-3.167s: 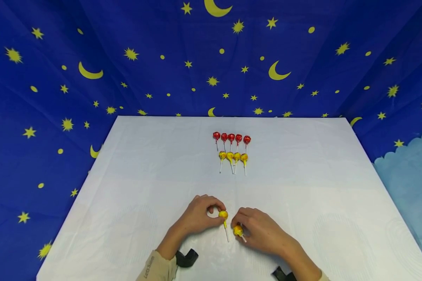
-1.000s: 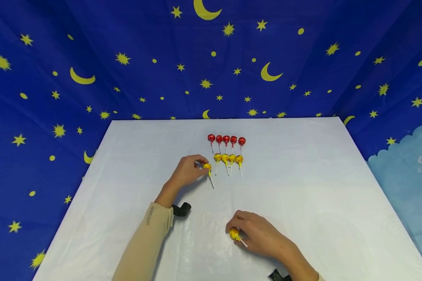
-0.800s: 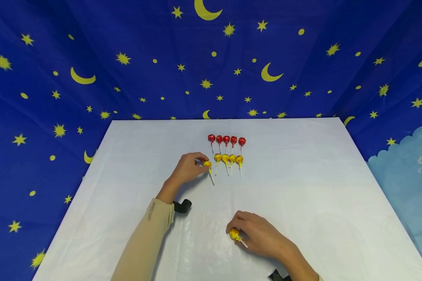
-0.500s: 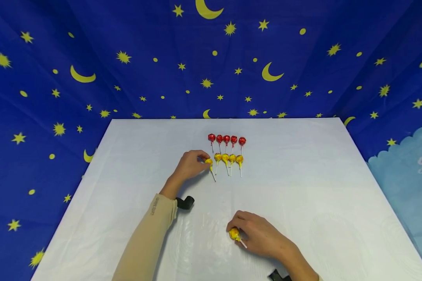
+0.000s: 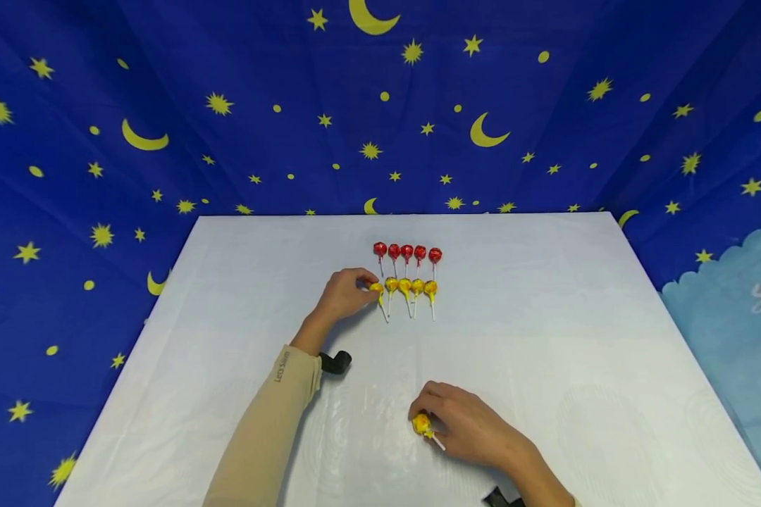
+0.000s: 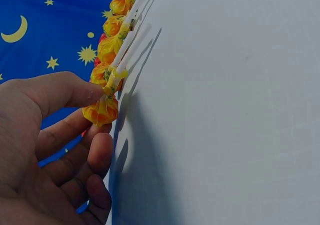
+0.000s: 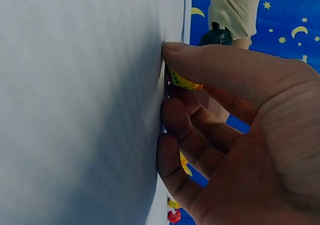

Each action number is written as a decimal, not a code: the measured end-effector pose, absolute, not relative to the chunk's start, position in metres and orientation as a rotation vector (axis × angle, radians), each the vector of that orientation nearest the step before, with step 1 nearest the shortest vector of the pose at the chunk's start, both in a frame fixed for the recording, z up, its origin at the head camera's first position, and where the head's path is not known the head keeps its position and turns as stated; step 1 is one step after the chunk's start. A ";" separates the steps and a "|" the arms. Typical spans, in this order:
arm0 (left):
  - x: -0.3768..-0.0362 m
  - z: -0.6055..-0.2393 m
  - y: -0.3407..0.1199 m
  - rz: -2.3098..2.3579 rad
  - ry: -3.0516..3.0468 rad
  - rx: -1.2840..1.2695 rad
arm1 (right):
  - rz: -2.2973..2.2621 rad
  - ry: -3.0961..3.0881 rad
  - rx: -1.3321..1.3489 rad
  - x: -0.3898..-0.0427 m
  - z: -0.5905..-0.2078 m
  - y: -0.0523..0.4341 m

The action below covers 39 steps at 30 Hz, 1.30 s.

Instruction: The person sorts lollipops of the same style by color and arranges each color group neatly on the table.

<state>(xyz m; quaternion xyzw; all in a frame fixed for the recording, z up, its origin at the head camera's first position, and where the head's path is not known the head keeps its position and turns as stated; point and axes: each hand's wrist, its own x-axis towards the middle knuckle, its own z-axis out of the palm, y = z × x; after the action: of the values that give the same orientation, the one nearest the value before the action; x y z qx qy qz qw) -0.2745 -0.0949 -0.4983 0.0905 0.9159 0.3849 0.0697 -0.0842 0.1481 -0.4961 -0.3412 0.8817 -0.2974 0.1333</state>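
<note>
Near the front of the white counter [image 5: 545, 317], the right hand [image 5: 466, 422] grips a yellow lollipop [image 5: 421, 424]. Farther back, the left hand [image 5: 342, 294] pinches another yellow lollipop [image 5: 376, 289] beside the yellow row [image 5: 411, 286]. Red lollipops [image 5: 407, 251] lie behind.

Head camera: high, looks forward and down over whole white table [image 5: 545, 317], starry backdrop [image 5: 228, 141] at 12 o'clock. Left wrist camera: very near, skims tabletop along yellow lollipop row [image 6: 112, 45], shared with head view [image 5: 406, 286]. Right wrist camera: palm-close, faces left sleeve [image 7: 235, 5], also shared.
</note>
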 end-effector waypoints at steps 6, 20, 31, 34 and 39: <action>-0.275 -0.497 -0.095 1.150 2.762 0.281 | -0.865 2.542 -0.995 -0.084 -0.495 0.149; -0.277 -0.503 -0.094 1.132 2.775 0.297 | -0.870 2.547 -0.945 -0.085 -0.496 0.149; -0.278 -0.502 -0.093 1.125 2.769 0.277 | -0.891 2.597 -0.928 -0.083 -0.497 0.148; -0.278 -0.502 -0.093 1.125 2.768 0.280 | -0.915 2.599 -0.887 -0.083 -0.497 0.147; -0.278 -0.502 -0.093 1.124 2.769 0.286 | -0.928 2.598 -0.882 -0.082 -0.496 0.147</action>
<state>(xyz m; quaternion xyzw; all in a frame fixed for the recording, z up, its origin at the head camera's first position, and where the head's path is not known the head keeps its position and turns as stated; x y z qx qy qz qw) -0.2784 -0.0931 -0.5016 0.0952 0.9201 0.3734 0.0699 -0.0820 0.1468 -0.4960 -0.3022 0.8903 -0.3179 0.1226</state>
